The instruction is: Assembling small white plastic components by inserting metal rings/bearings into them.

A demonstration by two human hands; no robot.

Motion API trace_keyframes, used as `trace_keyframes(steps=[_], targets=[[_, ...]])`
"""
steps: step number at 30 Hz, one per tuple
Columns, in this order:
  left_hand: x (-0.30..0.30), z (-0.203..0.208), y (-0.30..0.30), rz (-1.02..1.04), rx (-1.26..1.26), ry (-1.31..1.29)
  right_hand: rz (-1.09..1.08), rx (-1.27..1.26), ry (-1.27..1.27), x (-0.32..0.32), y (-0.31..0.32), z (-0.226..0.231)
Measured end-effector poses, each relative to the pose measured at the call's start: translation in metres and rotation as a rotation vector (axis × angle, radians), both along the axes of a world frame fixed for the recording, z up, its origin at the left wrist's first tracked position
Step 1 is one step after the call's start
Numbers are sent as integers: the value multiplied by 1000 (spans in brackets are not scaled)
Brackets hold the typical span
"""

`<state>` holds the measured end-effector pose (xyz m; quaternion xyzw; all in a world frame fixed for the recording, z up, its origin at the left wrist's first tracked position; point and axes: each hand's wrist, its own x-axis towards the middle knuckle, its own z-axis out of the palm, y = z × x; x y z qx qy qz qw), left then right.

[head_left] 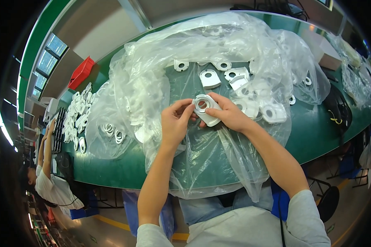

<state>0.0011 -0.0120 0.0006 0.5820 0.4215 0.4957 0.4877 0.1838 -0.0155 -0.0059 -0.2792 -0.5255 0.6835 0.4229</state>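
Note:
Above the table's middle, both my hands hold a white plastic cover (210, 120) with a rounded end and a round hole. A raised white ring surrounds the hole; I cannot tell whether it is a separate piece. My left hand (176, 122) pinches the ring's left edge between thumb and fingers. From the other side, my right hand (231, 115) grips the cover, its thumb on the upper face near the hole. Beyond my hands, a similar white cover (210, 79) lies on the clear plastic sheeting, with more pieces (236, 74) beside it.
Clear plastic bags (148, 82) spread over the green table (107, 171). White rings (108, 129) lie at the left, near a heap of white parts (81, 108). A red bin (82, 73) stands at the far left. A co-worker (53, 187) reaches over the table's left end.

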Motion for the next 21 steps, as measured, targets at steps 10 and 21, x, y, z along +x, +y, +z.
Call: trace_keyframes(steps=[10,21], targets=[[1,3,-7,-44,29,37,-38,-7,33,-1,3,-9],[-5,12,-8,-45,351,266,-97,101,-161,-11,-8,2]])
